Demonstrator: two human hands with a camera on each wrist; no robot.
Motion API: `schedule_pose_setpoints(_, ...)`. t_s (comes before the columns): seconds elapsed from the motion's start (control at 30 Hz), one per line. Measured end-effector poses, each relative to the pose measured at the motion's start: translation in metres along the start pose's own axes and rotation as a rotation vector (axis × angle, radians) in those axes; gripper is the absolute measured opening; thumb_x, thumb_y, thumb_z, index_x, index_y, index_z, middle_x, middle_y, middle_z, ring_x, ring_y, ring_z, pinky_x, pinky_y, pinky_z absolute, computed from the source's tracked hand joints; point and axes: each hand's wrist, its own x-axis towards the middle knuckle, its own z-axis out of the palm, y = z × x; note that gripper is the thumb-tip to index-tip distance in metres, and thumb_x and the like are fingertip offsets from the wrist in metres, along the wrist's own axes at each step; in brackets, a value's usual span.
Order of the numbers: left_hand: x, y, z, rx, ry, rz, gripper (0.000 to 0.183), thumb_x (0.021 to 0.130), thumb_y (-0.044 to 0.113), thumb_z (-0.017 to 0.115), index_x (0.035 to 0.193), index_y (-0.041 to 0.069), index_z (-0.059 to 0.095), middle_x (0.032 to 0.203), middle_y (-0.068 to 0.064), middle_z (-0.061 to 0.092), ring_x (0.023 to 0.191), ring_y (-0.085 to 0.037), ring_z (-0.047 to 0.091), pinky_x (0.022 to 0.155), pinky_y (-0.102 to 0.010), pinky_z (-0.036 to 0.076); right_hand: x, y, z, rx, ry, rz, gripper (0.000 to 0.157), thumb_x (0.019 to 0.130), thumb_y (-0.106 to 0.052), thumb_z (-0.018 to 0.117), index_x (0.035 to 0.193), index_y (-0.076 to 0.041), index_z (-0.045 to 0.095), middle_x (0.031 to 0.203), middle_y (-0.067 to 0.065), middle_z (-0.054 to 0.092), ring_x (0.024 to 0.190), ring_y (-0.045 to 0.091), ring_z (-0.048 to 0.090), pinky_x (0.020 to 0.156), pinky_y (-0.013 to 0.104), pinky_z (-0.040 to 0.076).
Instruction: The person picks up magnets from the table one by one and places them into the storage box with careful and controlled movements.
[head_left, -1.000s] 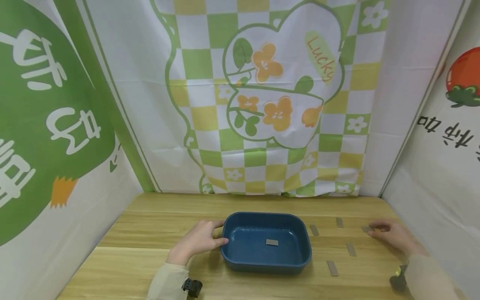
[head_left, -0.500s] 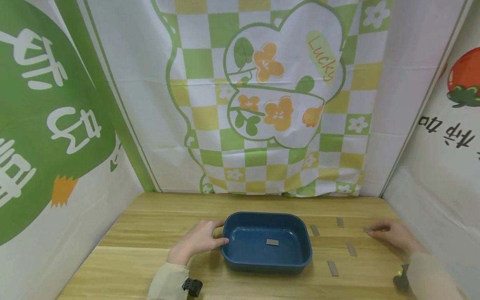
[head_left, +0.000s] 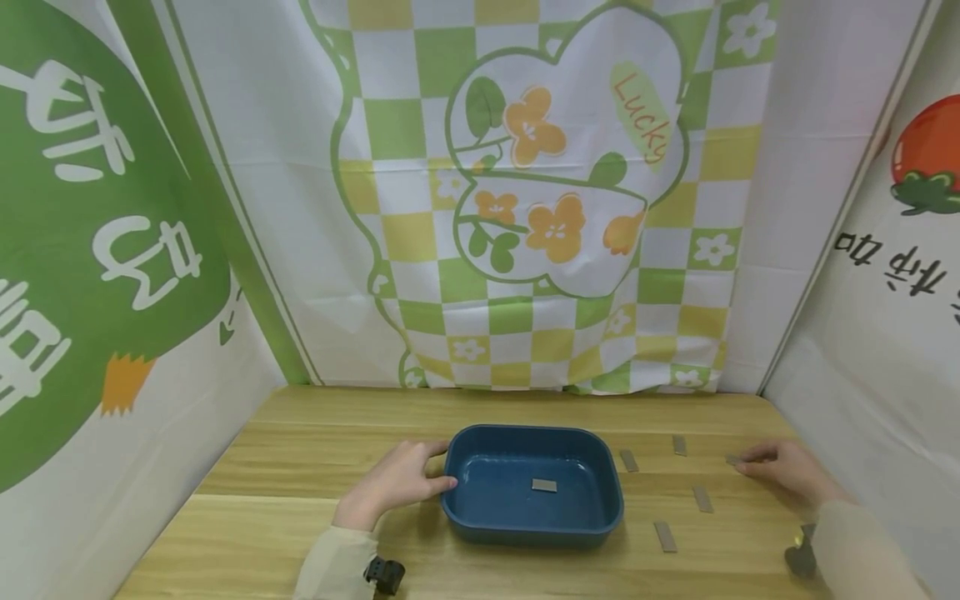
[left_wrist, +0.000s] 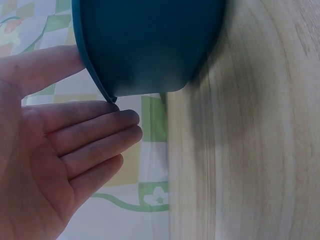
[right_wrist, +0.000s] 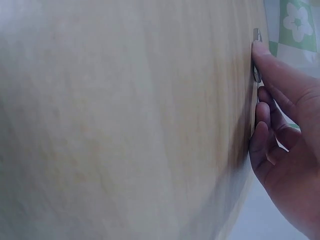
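Observation:
A dark blue rectangular box (head_left: 536, 533) stands on the wooden table. My left hand (head_left: 397, 483) is at its left end, thumb at the rim, other fingers extended along the outside; the left wrist view shows those fingers (left_wrist: 95, 145) straight and the palm bare. One small grey rectangular plate (head_left: 544, 485) lies inside the box. At the right, my right hand (head_left: 787, 471) pinches another grey plate (head_left: 732, 459) by its end, low over the tabletop. In the right wrist view this plate (right_wrist: 257, 70) looks metallic and edge-on, the thumb against it; the index fingertip is hidden.
Several like plates lie scattered right of the box, one near its rim (head_left: 628, 460), others farther back (head_left: 678, 445) and nearer the front (head_left: 665, 537). A checkered cloth (head_left: 517, 333) hangs behind the table (head_left: 345, 417), with printed panels on both sides.
My right fingers have closed in on the plate at the far right, now covering more of it. The left hand, the box and the other plates stay put.

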Motion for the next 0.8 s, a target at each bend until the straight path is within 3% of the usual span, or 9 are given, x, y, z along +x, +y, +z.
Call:
schedule_pose_setpoints(0.47, 0.0006, -0.0013, 0.0018, 0.012, 0.002, -0.006, 0.059, 0.085, 0.037, 0.069, 0.129, 0.0, 0.057, 0.127, -0.015, 0.061, 0.114, -0.032, 0.06, 0.094, -0.047, 0.05, -0.0029, -0.0076, -0.0042, 0.016, 0.013, 0.011, 0.047, 0.085, -0.04, 0.068, 0.106, 0.002, 0.068, 0.108, 0.024, 0.065, 0.104, 0.047, 0.056, 0.086, 0.059, 0.045)
schedule_pose_setpoints(0.8, 0.0008, -0.0008, 0.0006, -0.005, -0.007, -0.005, 0.061, 0.085, 0.038, 0.069, 0.129, -0.002, 0.056, 0.128, -0.02, 0.059, 0.116, -0.036, 0.058, 0.095, -0.05, 0.049, -0.0012, 0.001, -0.0001, 0.013, 0.037, 0.002, 0.046, 0.083, -0.039, 0.071, 0.102, 0.002, 0.07, 0.104, 0.022, 0.067, 0.101, 0.044, 0.058, 0.084, 0.056, 0.047)
